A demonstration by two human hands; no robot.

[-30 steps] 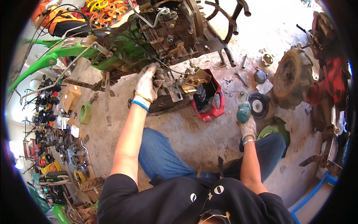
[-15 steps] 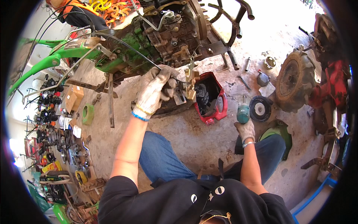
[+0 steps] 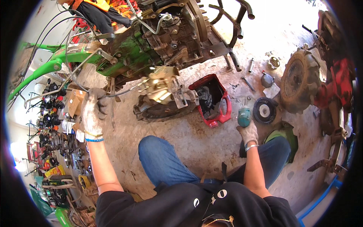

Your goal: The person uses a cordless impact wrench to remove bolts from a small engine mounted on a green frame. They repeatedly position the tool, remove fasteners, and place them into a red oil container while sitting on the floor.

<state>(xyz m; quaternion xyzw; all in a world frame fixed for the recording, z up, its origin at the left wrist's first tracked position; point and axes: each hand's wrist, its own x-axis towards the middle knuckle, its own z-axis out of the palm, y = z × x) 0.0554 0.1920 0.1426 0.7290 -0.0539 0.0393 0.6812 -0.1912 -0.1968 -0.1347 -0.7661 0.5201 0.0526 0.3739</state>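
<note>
My left hand [image 3: 93, 111], in a dirty white work glove, is closed on a thin black cable [image 3: 120, 93]. From that hand the cable runs right to a brass-coloured metal bracket assembly [image 3: 160, 86], somewhat blurred and apart from the hand. Behind stands a greasy engine [image 3: 174, 38] on a green machine frame [image 3: 124, 56]. Below the bracket lies a round, dirty metal part [image 3: 166, 111]. My right hand [image 3: 248, 134], also gloved, grips a teal power driver [image 3: 244, 116] beside my right knee, its tip pointing away from me.
A red fuel tank [image 3: 223, 113] with a dark interior lies mid-floor. Right of it are a black round cover [image 3: 265, 110], a wrench-like tool [image 3: 248, 84] and a tyred wheel [image 3: 297, 79]. Parts line the left wall near a cardboard box [image 3: 76, 101]. Another person [image 3: 96, 17] is at upper left.
My left hand has moved left, away from the engine, with the cable. The bracket assembly has shifted left and turned, off the engine's side. My right hand and the driver have barely moved.
</note>
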